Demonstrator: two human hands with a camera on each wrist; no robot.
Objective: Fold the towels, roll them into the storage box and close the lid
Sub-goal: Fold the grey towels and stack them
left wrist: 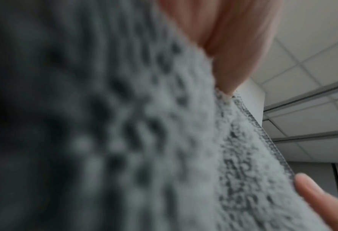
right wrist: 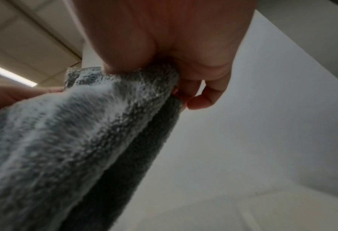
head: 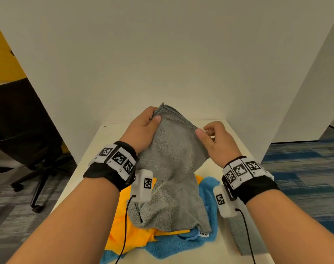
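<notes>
Grey terry hangs between our hands — the grey towel (head: 170,168) is lifted above the table (head: 217,248), its tail draped down over the yellow towel (head: 132,231) and blue towel (head: 181,244). Our left hand (head: 143,128) pinches its far corner; our right hand (head: 213,141) pinches the nearer corner of the same top edge — long axis hanging toward us.

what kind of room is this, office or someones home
Most likely an office. A black swivel chair stands on grey and blue carpet tiles, white partition panels enclose the small table, and the left wrist view shows a tiled drop ceiling.
</notes>
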